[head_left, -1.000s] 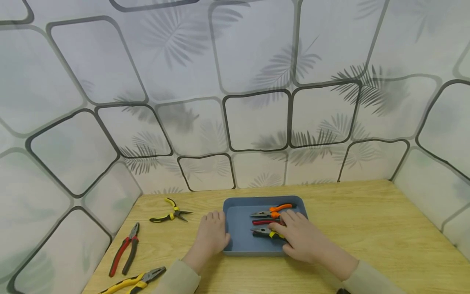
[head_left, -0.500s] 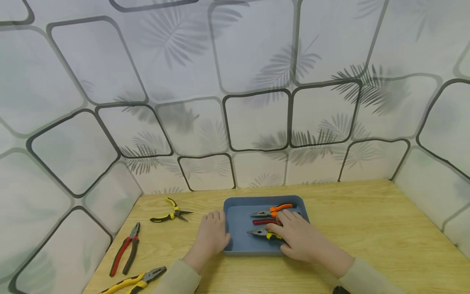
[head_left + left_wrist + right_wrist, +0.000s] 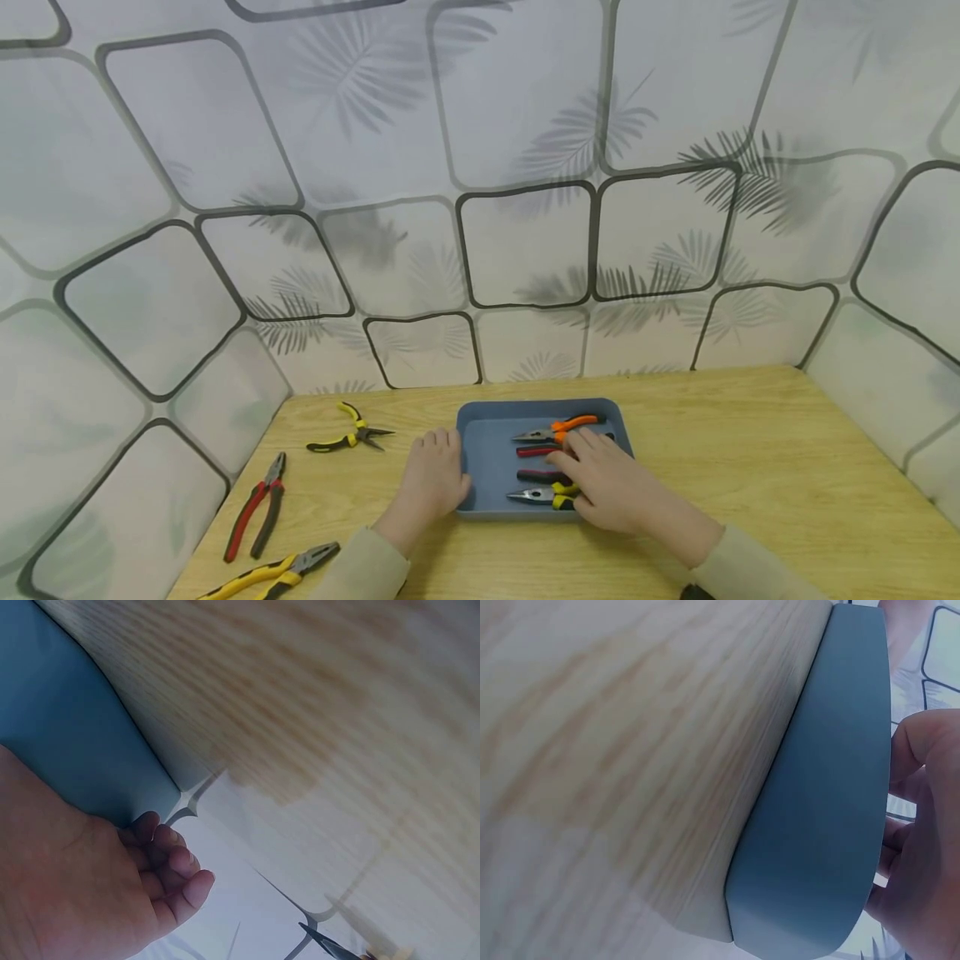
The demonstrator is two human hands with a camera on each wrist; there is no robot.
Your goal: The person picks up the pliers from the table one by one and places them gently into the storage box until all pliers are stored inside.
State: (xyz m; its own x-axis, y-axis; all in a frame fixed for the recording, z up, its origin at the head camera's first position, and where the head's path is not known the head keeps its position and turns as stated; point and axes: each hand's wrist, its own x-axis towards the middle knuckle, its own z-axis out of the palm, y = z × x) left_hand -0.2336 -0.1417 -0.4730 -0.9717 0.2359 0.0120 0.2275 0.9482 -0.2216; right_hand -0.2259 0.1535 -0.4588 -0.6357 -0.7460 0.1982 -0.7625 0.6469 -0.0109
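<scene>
In the head view, my right hand (image 3: 611, 479) reaches into a blue-grey tray (image 3: 480, 516) from its right side. Its thumb and fingers grip the yellow-and-black handles of long-nose pliers (image 3: 534, 495), whose grey jaws point left near the tray's front wall. Just behind lie a dark handle (image 3: 536, 476), a red-and-black handle (image 3: 534, 452) and orange-handled long-nose pliers (image 3: 536, 435). My left hand (image 3: 435, 475) rests against the tray's left rim. The left wrist view shows its fingers (image 3: 184, 881) loosely curled outside the tray wall (image 3: 75, 727), holding nothing; its thumb is hidden there.
On the wooden table (image 3: 750, 467), left of the tray, lie small yellow-and-black pliers (image 3: 360, 435), red-and-black pliers (image 3: 266, 496) and larger yellow-and-black pliers (image 3: 296, 567). A patterned wall covering (image 3: 525, 250) rises behind and on both sides.
The yellow-and-black long-nose pliers in the tray have slid toward the front wall under my right hand, exposing the dark handle behind. My left hand stays at the rim.
</scene>
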